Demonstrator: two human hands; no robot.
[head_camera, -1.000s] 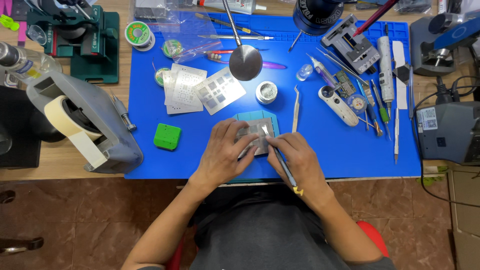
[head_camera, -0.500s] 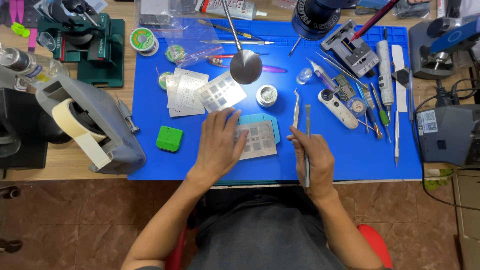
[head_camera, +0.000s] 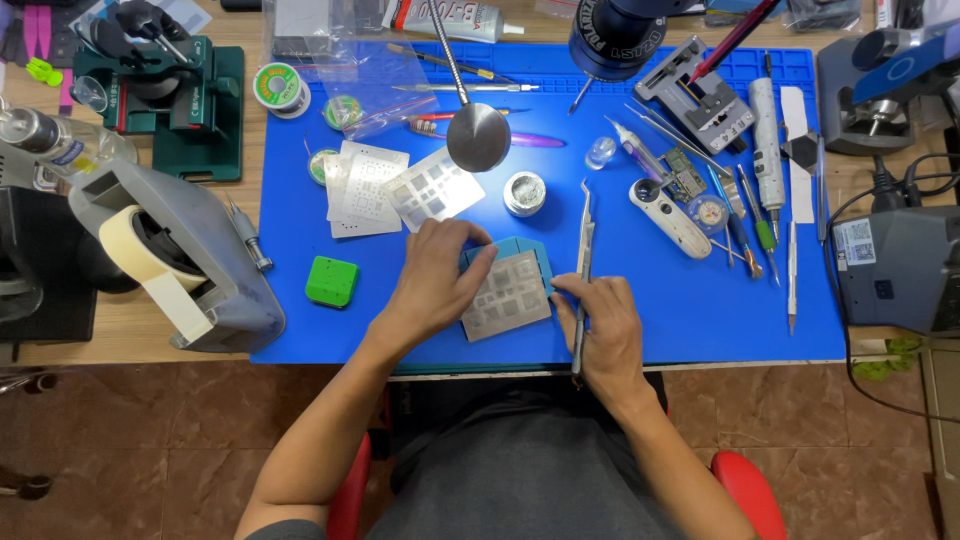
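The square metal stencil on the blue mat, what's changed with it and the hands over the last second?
The right hand, which a second ago worked on the square metal stencil beside the left hand, drew off to the right with its thin metal tool, then came back to the stencil's right edge. The left hand stayed pressing on the stencil. The green square block and loose stencil sheets kept their places.

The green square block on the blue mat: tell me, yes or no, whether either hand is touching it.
No. The green square block lies alone on the blue mat, left of the left hand.
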